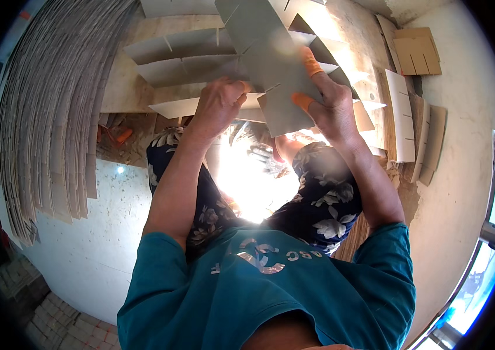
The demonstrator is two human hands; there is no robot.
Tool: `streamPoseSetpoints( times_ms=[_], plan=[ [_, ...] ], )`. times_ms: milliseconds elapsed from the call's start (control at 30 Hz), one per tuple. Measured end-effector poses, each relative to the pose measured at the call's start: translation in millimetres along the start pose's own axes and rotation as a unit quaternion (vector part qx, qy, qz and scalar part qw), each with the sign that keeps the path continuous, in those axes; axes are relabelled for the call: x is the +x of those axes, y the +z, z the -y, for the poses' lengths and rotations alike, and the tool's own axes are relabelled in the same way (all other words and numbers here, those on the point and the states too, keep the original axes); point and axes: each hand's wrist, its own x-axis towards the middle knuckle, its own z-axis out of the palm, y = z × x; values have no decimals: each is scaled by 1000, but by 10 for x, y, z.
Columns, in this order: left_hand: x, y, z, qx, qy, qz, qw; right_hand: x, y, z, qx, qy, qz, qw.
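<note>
A long grey cardboard divider strip (285, 87) with slots in its edges lies at a slant across several crosswise cardboard strips (186, 71), which stand on edge on the wooden table. My right hand (334, 111) grips the long strip by its right side, orange finger covers (312, 61) on the thumb and a finger. Just left of that strip, my left hand (219, 106) is closed, its fingertips pinching at a crosswise strip near the crossing. The left fingertips are partly hidden, and an orange cover shows there too. Glare washes out the strips at the far right.
A tall stack of cardboard sheets (55, 111) stands at the left, beside a white panel (113, 233). More slotted cardboard pieces (400, 116) lean along the right wall, with brown cardboard (417, 52) behind them. Bright light shines between my knees below the wooden table (122, 87).
</note>
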Motion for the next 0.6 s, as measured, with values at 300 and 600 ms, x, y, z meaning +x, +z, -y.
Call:
streamPoseSetpoints(
  times_ms=[300, 600],
  plan=[
    [-5, 4, -36, -12, 7, -17, 1000, 1, -43, -16, 8, 52, 39, 998],
    [2, 3, -13, 1, -7, 18, 1000, 29, -60, -9, 28, 58, 47, 997]
  ],
)
